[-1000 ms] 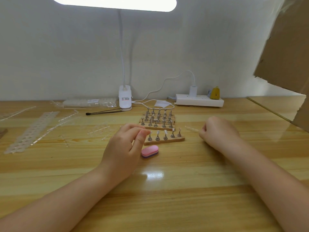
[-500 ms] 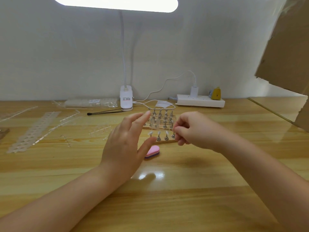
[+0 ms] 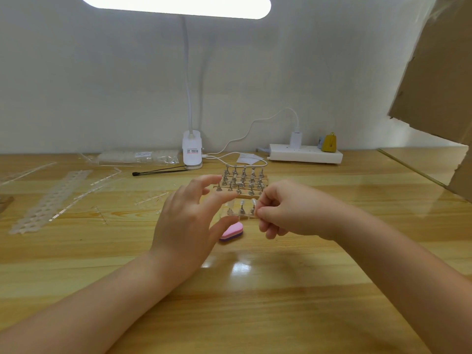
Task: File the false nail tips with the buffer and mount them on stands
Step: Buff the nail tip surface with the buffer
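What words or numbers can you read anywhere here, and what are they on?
None can be read.
Lamp clamp: a small label with red and dark print, too blurred to read.
Clear packet at the back: a white label with small print, too small to read.
Power strip, pink buffer, stands: no text visible.

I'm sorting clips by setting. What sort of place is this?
Probably a home or small workshop nail-craft desk: a wooden table against a plain wall, a clip-on desk lamp, a power strip, and rows of small metal nail stands.
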A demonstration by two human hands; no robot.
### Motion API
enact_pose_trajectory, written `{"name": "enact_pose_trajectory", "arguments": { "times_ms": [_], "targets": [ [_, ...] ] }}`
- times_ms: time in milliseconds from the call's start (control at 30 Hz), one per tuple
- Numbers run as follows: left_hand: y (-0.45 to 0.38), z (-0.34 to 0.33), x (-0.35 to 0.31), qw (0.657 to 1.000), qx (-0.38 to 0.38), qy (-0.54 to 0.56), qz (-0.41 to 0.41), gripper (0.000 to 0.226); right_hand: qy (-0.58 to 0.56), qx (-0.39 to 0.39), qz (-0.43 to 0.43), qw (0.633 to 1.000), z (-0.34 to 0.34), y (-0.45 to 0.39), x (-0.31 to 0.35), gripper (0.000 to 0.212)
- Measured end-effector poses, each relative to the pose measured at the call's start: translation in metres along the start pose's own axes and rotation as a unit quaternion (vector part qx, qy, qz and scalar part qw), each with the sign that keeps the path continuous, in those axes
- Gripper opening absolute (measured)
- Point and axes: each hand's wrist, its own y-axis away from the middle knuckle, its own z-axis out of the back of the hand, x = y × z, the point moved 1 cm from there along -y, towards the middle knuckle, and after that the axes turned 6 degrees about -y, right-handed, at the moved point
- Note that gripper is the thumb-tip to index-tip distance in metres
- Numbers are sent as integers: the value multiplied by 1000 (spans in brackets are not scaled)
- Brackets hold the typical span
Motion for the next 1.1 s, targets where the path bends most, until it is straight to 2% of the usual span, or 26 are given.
{"name": "enact_pose_trajectory", "arguments": {
  "times_ms": [233, 367, 567, 700, 833, 967, 1100],
  "targets": [
    [0, 2, -2, 999, -27, 13, -30, 20, -57, 37, -30, 997, 2, 0, -1, 17],
    [0, 3, -1, 999, -34, 15, -40, 16, -81, 29, -38, 996, 3, 0, -1, 17],
    [0, 0, 2, 999, -13, 19, -28, 18, -24, -36, -9, 999, -1, -3, -3, 18],
    [1, -1, 2, 999, 11, 32, -26, 17, 99, -103, 100, 985, -4, 1, 0, 13],
    [0, -1, 1, 997, -3, 69, 22, 14, 179, -157, 186, 953, -6, 2, -1, 12],
    [1, -1, 0, 987, -17, 133, 91, 18, 252, -196, 184, 930, -4, -1, -4, 11],
    [2, -3, 4, 968, -23, 199, 155, 11, 263, -287, 166, 906, 11, -4, -11, 10]
  ]
}}
